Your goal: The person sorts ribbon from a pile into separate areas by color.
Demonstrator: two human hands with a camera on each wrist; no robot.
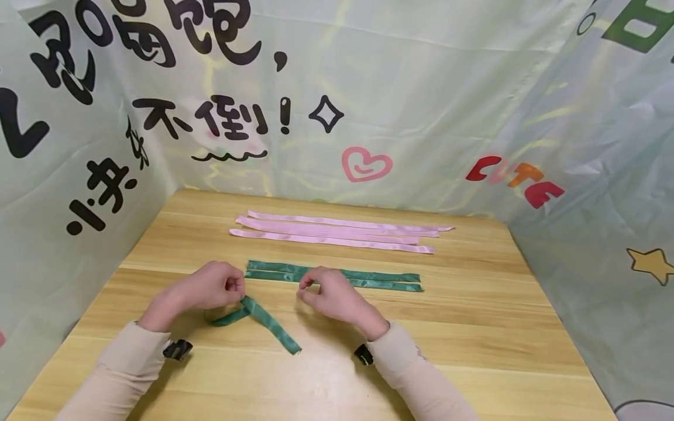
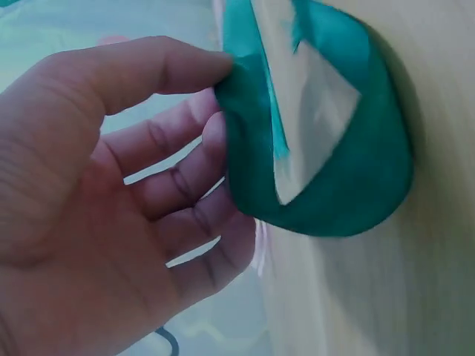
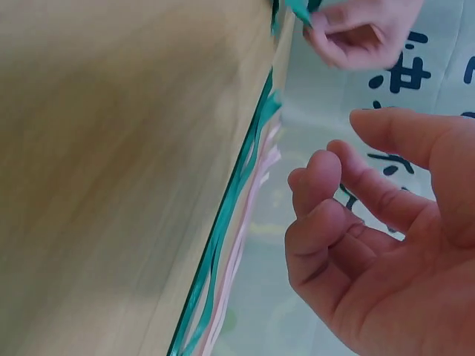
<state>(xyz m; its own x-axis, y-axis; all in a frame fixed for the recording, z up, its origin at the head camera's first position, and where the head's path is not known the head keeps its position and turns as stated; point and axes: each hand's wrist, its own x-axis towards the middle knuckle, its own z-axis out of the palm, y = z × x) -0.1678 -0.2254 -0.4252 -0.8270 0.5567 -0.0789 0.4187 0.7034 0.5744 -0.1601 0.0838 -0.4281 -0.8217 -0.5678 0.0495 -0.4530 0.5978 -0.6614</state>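
Observation:
My left hand (image 1: pixel 213 285) pinches a green satin ribbon (image 1: pixel 271 324) between thumb and fingertips. The ribbon is looped and crosses itself just below the fingers. One tail slants down to the right on the table. In the left wrist view the green ribbon (image 2: pixel 349 185) curves in a wide loop, with the thumb pressing on its edge. My right hand (image 1: pixel 337 295) hovers with loosely bent fingers and holds nothing; the right wrist view shows a gap between its thumb and index finger. Beyond it, two green ribbons (image 1: pixel 384 285) lie straight and parallel, partly hidden by that hand.
Several pink ribbons (image 1: pixel 337 228) lie side by side farther back on the wooden table (image 1: pixel 474 327). A printed pale cloth (image 1: pixel 421 88) stands as a wall behind the table and on both sides. Black devices are strapped at both wrists.

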